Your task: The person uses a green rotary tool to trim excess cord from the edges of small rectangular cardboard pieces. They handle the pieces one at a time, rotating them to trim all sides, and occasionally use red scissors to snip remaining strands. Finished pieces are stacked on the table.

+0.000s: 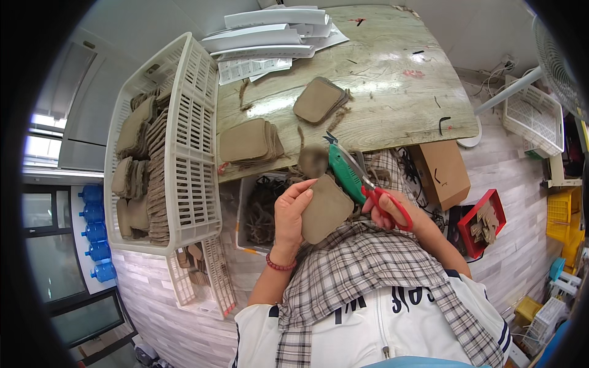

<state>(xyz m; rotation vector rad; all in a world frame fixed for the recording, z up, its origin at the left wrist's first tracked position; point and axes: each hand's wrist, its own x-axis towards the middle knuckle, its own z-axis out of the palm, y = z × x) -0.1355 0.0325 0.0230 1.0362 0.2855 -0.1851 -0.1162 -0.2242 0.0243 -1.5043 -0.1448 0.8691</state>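
Note:
My left hand (291, 211) grips the edge of a flat, rounded khaki fabric pad (326, 210), thumb on top. A beaded bracelet is on that wrist. My right hand (392, 207) is closed round the red handles of a pair of scissors (400, 219). The scissor blades point up and left toward the table edge, apart from the pad. Beside the blades is a green tool (345, 173) with a dark tip; its kind is unclear. Two stacks of similar pads, one at the left (244, 140) and one farther back (318, 99), lie on the wooden table (392, 80).
At the left stands a white plastic crate (197, 138) packed with pads. Below the table edge, a bin (248, 236) holds dark fuzzy scraps. Papers (270, 37) lie at the back. A cardboard box (443, 173) and a red tray (494, 202) with pieces are at the right.

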